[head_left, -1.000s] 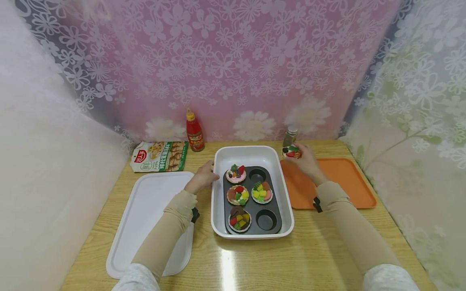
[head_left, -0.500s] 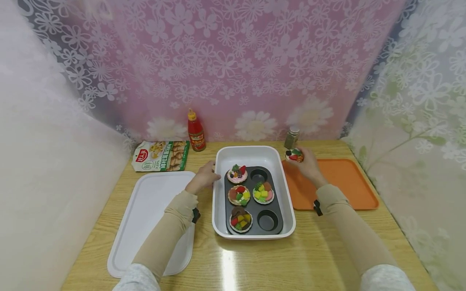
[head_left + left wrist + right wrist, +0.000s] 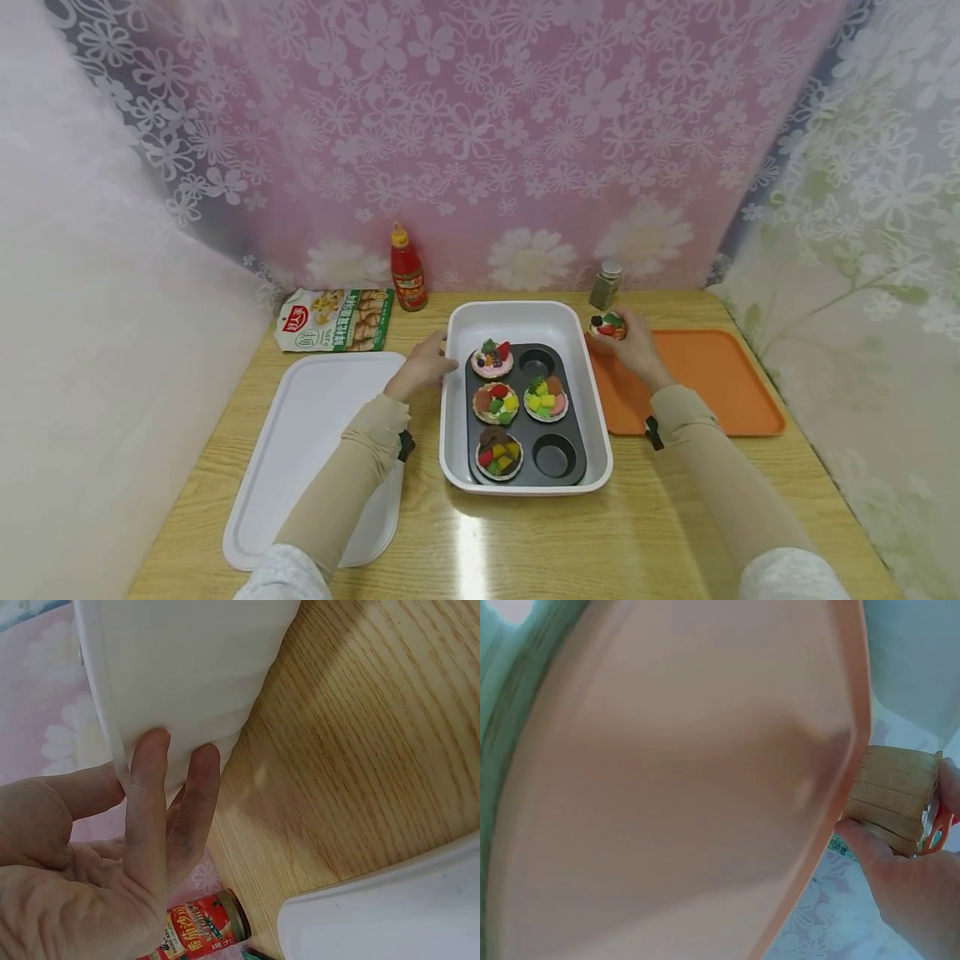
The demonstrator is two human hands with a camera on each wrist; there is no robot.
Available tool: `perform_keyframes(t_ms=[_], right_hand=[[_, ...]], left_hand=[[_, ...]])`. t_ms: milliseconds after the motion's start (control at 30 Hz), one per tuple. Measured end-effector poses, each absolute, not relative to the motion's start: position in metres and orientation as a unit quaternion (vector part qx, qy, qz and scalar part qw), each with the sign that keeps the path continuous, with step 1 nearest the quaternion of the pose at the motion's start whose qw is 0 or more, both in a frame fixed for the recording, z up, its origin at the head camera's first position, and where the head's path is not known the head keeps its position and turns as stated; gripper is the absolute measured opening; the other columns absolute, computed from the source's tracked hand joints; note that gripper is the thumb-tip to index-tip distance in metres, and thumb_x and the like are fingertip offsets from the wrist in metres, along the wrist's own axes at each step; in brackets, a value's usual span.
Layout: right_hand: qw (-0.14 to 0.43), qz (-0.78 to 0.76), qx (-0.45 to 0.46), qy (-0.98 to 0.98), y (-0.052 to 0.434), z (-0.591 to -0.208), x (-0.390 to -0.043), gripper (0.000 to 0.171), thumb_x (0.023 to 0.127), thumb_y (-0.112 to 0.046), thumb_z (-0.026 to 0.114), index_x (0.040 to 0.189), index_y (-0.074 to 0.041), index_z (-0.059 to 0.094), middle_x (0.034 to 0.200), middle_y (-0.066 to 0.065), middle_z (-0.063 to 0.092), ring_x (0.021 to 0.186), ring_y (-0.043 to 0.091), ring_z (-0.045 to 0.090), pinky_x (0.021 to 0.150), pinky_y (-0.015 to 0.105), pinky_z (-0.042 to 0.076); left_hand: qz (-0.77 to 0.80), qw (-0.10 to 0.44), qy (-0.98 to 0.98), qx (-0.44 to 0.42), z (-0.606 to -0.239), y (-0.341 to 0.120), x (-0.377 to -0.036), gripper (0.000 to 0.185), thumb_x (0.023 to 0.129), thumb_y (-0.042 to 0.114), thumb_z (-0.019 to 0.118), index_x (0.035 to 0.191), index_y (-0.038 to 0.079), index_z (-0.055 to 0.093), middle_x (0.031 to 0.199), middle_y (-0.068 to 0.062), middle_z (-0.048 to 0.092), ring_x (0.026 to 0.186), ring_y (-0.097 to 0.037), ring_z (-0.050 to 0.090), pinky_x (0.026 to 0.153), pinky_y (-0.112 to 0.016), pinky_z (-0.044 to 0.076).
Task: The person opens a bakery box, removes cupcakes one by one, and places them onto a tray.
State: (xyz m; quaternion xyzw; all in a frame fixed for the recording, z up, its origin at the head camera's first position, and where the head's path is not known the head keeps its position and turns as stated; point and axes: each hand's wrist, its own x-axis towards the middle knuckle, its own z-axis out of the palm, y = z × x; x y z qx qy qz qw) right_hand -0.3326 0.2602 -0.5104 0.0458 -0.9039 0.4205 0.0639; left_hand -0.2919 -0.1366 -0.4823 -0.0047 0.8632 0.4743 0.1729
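A deep white rectangular pan (image 3: 450, 417) holds a dark muffin tin (image 3: 525, 467) with fruit-topped tarts in several cups; the top right and bottom right cups have none. My left hand (image 3: 423, 368) pinches the pan's left wall. In the left wrist view two fingertips (image 3: 202, 765) press its outer side, while the thumb reaches over the rim. My right hand (image 3: 636, 343) holds a fruit tart (image 3: 606, 325) above the far left corner of the orange tray (image 3: 712, 375). The right wrist view shows the tart's pleated tan shell (image 3: 892, 795) side-on, between thumb and fingers.
A white tray (image 3: 315, 450) lies left of the pan. Along the back stand a red sauce bottle (image 3: 408, 275) and a small spice jar (image 3: 606, 285). A green-and-white food packet (image 3: 333, 321) lies at the back left. Patterned curtains (image 3: 525, 150) surround the table.
The right hand has brought the tart slightly nearer to me, away from the spice jar it overlapped before. My left hand stays on the pan; the whole head view has shifted a little.
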Motion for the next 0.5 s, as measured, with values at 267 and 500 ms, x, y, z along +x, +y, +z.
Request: perform_keyframes(t_ms=[267, 500], right_hand=[[0.054, 0.431, 0.036, -0.900, 0.261, -0.518, -0.333, 0.051, 0.099, -0.010, 0.073, 0.141, 0.010, 0.051, 0.138, 0.035, 0.055, 0.125, 0.049, 0.054, 0.112, 0.061, 0.045], [0.047, 0.428, 0.028, -0.902, 0.258, -0.521, -0.333, 0.057, 0.100, -0.011, 0.072, 0.146, 0.011, 0.046, 0.143, 0.037, 0.050, 0.129, 0.051, 0.051, 0.115, 0.062, 0.042]], left_hand=[[0.484, 0.170, 0.858, -0.006, -0.483, -0.137, -0.290, 0.064, 0.104, 0.010, 0.063, 0.163, 0.015, 0.037, 0.133, -0.027, 0.061, 0.110, -0.038, 0.071, 0.079, -0.045, 0.066], [0.488, 0.170, 0.856, -0.006, -0.484, -0.137, -0.290, 0.064, 0.105, 0.011, 0.062, 0.163, 0.014, 0.037, 0.137, -0.025, 0.060, 0.116, -0.038, 0.069, 0.081, -0.044, 0.066]])
